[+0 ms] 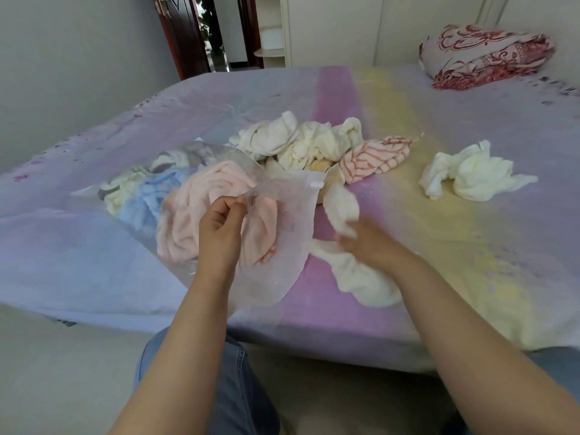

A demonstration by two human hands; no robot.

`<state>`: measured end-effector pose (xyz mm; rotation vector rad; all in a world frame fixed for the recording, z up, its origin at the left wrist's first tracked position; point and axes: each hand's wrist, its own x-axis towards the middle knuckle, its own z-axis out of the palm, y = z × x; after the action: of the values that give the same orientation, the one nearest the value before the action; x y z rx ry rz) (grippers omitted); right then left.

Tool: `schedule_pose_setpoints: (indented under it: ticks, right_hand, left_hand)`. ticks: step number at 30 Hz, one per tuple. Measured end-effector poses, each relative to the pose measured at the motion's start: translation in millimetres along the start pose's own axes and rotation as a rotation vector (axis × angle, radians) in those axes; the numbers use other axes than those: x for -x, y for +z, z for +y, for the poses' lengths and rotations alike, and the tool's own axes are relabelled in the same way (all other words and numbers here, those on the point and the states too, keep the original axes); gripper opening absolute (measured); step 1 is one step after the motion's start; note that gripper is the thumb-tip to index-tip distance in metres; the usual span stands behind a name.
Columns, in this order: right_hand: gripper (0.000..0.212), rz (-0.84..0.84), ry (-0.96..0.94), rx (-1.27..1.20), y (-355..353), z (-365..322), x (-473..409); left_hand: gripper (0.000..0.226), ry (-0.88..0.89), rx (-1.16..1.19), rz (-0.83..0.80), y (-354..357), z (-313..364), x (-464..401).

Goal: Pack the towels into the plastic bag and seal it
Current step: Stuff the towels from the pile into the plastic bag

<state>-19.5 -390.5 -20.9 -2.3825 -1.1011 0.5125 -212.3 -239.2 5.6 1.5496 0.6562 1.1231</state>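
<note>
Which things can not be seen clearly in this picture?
- Head view: right hand fingers, blurred by motion and covered by the cream towel.
- Plastic bag seal: too small and clear.
- Towels under the pile: hidden by upper ones.

My left hand [219, 224] pinches thin clear plastic: the plastic bag [292, 215] at the centre of the frame is glossy where it catches light, milky and crinkled at its open flap. Inside it lies soft fluffy terry cloth, a pink towel [188, 211] and a blue towel [141, 202], both matt. In my right hand [367, 243] the cream towel [354, 271] is nubbly and matt. The striped towel [373, 158] above centre looks flatter in weave. The bed [470, 246] has a smooth matt cotton sheet. At upper left, the door [185, 32] is dark glossy wood.
</note>
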Motion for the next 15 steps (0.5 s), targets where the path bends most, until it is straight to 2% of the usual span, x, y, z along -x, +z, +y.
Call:
schedule_pose_setpoints:
  ticks: [2, 4, 5, 6, 8, 9, 11, 14, 15]
  right_hand:
    - [0.103, -0.284, 0.019, 0.218, 17, 20, 12]
    - [0.122, -0.393, -0.001, 0.338, 20, 32, 26]
    - [0.12, -0.398, 0.001, 0.393, 18, 34, 31]
    - [0.107, -0.363, 0.01, 0.428, 15, 35, 35]
    - [0.063, -0.198, -0.011, 0.396, 5, 30, 38]
    - [0.049, -0.166, -0.03, 0.356, 0, 25, 41]
    - [0.049, -0.252, -0.129, 0.218, -11, 8, 48]
    - [0.062, -0.531, -0.324, -0.056, -26, -31, 62]
    - [0.061, -0.56, -0.375, -0.078, -26, -42, 60]
  left_hand:
    - [0.023, -0.002, 0.0, 0.001, -2, -1, -1]
    - [0.025, -0.015, -0.001, 0.002, -1, -3, 0]
    - [0.027, -0.019, -0.001, -0.001, 0, -3, 0]
    - [0.027, -0.021, -0.001, -0.004, 1, -3, 1]
    - [0.025, -0.018, 0.008, -0.011, 2, -4, 0]
    - [0.024, -0.015, 0.022, -0.012, 1, -4, -1]
    - [0.023, -0.01, 0.046, -0.002, -1, -3, -3]
    - [0.024, -0.052, 0.057, 0.001, -5, -1, -5]
    - [0.024, -0.073, 0.09, -0.015, -6, -1, -6]
